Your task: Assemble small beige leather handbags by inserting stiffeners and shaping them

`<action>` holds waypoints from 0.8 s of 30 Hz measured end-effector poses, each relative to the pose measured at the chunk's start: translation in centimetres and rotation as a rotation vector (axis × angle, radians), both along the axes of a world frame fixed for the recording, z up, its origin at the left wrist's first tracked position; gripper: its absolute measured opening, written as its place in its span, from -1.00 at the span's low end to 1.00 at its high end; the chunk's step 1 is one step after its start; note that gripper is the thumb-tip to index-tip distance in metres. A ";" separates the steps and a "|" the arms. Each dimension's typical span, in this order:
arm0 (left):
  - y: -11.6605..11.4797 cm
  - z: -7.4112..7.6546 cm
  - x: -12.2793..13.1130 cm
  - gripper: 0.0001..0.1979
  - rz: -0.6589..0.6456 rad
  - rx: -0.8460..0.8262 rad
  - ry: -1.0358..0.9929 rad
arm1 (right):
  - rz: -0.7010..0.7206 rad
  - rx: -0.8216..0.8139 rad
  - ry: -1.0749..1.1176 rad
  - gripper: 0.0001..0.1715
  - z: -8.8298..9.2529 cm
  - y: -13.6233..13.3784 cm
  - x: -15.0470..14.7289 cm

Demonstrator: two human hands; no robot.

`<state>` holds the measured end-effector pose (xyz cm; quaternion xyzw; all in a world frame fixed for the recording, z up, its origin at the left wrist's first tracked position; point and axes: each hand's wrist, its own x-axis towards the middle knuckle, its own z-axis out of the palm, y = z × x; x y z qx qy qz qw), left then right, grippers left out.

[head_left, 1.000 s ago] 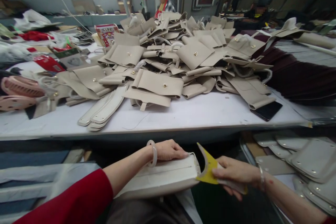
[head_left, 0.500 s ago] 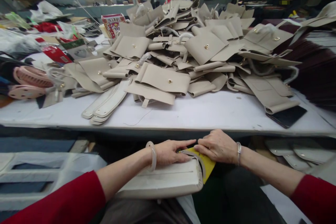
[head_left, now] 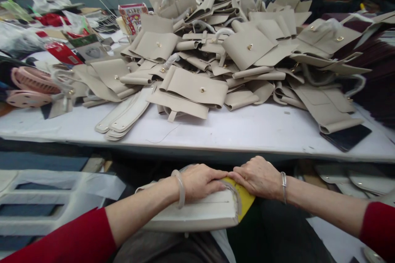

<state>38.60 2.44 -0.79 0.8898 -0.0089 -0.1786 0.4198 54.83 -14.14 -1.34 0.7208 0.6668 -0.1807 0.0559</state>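
Note:
On my lap lies a padded off-white bag body point(head_left: 200, 211) with a beige underside and a rounded right end. My left hand point(head_left: 200, 183), wearing a pale bangle, grips its upper side. The thumb lies on the white panel, and the outer fingers are partly hidden. At the right end, my right hand point(head_left: 257, 178) is closed on a yellow sheet point(head_left: 245, 201) with a greyish curved strip along the bag's edge. The tips of both hands meet above this sheet. What the yellow sheet is made of I cannot tell.
Beyond my hands stands a white table point(head_left: 191, 131) heaped with beige bag pieces point(head_left: 197, 86). Off-white straps point(head_left: 126, 117) lie near its front edge, a black flat item point(head_left: 347, 137) at right. Pink baskets point(head_left: 33, 86) are at left. White frames point(head_left: 40, 197) lie low on the left.
My left hand's index finger has come up against my right hand. The yellow sheet sits closer to the bag's rounded end, and the dark gap there has narrowed. The view has tilted slightly down.

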 end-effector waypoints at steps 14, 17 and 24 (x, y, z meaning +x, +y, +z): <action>0.5 1.0 -1.7 -0.56 0.234 -0.006 0.100 | -0.023 -0.020 -0.215 -0.49 0.3 -1.0 -4.8; 5.1 1.2 -5.6 -0.48 0.438 -0.143 0.080 | -0.138 0.022 -0.102 -0.51 -0.1 -1.4 -4.8; 9.5 -5.5 -18.4 -0.12 0.972 -0.513 0.226 | -0.419 0.165 0.142 -0.34 0.4 1.8 -6.4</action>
